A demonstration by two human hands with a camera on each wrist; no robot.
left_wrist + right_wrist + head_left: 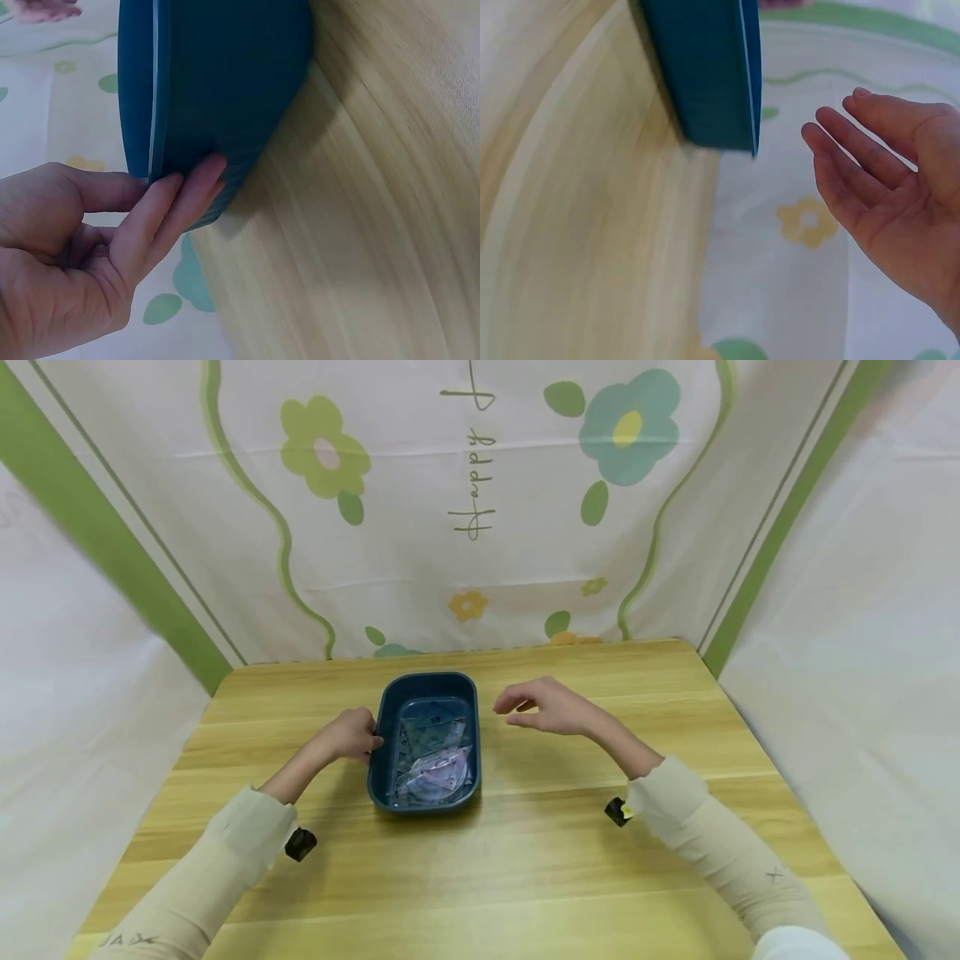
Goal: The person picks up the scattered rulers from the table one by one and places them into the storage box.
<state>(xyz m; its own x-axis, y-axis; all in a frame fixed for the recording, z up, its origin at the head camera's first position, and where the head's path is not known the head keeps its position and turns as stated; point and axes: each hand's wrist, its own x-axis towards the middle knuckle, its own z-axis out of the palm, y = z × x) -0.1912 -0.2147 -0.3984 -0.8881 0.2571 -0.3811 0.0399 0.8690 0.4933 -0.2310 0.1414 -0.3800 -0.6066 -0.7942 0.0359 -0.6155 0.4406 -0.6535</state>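
A dark blue rectangular plastic bin (427, 802) stands on the wooden table, longer from front to back. Inside it lie several clear flat pieces with dark markings that look like set squares and a protractor (438, 774), overlapping one another. My left hand (351, 735) pinches the bin's left rim; in the left wrist view the thumb is on the inner side of the rim and the fingers (154, 217) press the outer wall. To the right of the bin, my right hand (551, 706) hovers apart from it, fingers relaxed and holding nothing, as the right wrist view also shows.
The wood-grain table (525, 877) reaches back to a white cloth (420, 552) printed with flowers and green bands. White cloth also hangs at both sides. Small black devices (302, 844) sit at both sleeve cuffs.
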